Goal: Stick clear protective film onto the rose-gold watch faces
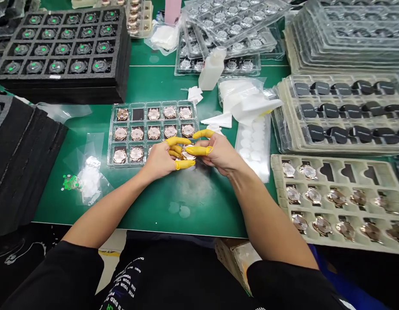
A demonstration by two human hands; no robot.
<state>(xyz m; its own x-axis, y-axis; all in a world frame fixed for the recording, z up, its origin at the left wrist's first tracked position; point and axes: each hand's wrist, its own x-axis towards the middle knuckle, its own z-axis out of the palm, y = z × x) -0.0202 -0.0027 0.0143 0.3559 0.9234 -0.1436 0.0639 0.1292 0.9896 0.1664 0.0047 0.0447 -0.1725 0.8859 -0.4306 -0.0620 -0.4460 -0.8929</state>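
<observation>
From the head camera, both hands meet over the green mat point(186, 202), just at the near edge of the clear tray point(154, 129) of rose-gold watch cases. The left hand point(160, 160) is curled, its fingers in yellow finger cots point(178, 141), and it pinches one side of a single watch case point(187, 153). The right hand point(219, 154) is likewise partly closed, thumb and forefinger (also in yellow cots) pinching the other side of the same case. So the case sits between the two hands, lifted just off the mat, right at the tray's near right corner — how much of it is covered by the fingers cannot be told exactly.

Taking the clear tray as the landmark: to its left lie small clear bags point(89, 176) on the mat, and farther left a stack of black foam point(21, 159). Behind it to the left stands a black foam tray point(63, 43) with green-dotted parts. Behind it to the right is a white bottle point(212, 69), and to its right a heap of white wipes point(244, 101). Well to the right sit a tray of black parts point(341, 112) and, nearer the person, a beige tray of watches point(335, 202).

Open room — the bare stretch of mat between the clear tray and the table's near edge, under the forearms.
</observation>
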